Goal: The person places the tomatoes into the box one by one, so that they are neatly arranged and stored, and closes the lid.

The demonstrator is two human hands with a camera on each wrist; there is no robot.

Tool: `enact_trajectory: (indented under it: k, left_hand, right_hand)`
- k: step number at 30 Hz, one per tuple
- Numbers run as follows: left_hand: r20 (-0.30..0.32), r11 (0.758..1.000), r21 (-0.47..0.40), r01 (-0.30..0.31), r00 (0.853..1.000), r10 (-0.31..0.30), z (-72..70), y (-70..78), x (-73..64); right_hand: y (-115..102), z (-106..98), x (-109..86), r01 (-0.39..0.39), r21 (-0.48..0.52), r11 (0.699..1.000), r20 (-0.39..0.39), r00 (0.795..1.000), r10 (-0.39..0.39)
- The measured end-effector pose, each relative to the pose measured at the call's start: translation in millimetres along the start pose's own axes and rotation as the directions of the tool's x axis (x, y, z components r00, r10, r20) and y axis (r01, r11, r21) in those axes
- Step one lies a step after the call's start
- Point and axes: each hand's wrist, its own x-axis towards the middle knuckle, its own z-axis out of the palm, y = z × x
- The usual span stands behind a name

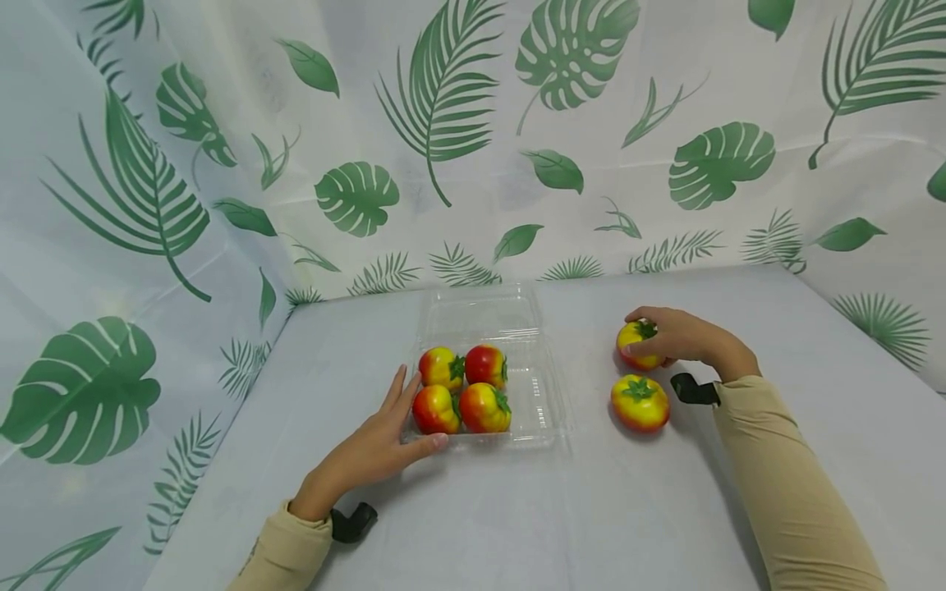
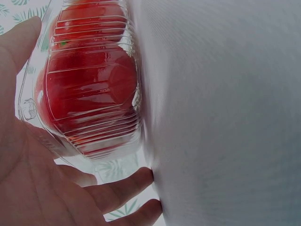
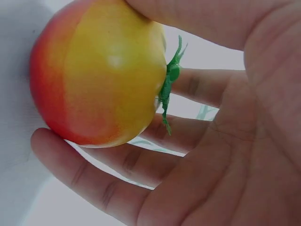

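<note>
My right hand (image 1: 687, 335) grips a red-and-yellow tomato (image 1: 632, 335) with a green leafy top, at the right of the table. In the right wrist view, the thumb lies over one side of this tomato (image 3: 103, 75) and fingers curl round the other. Just nearer to me sits a second loose tomato (image 1: 640, 405). My left hand (image 1: 369, 450) rests at the near left corner of a clear plastic clamshell box (image 1: 534, 394), fingers spread and thumb along its front. Several tomatoes (image 1: 485, 408) fill the left part of the box; its right part shows bare plastic.
The box's clear lid (image 1: 482, 313) is folded back toward the rear wall. A white cloth (image 1: 502, 517) covers the table. Curtains with green leaf prints (image 1: 473, 123) hang behind and at both sides.
</note>
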Motion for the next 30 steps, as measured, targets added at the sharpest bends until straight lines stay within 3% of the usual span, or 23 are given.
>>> enact_trajectory:
  k: [16,30]
  left_hand:
    - [0.006,1.000,0.005,0.004,1.000,-0.004,0.4,1.9,0.7]
    - [0.003,1.000,0.002,0.004,1.000,-0.004,-0.5,-0.8,1.3]
  right_hand:
    - [-20,-4,-4.4,0.079,-0.048,0.996,-0.169,0.982,-0.086]
    - [-49,-2,-6.4,0.197,-0.098,0.976,-0.252,0.943,-0.216]
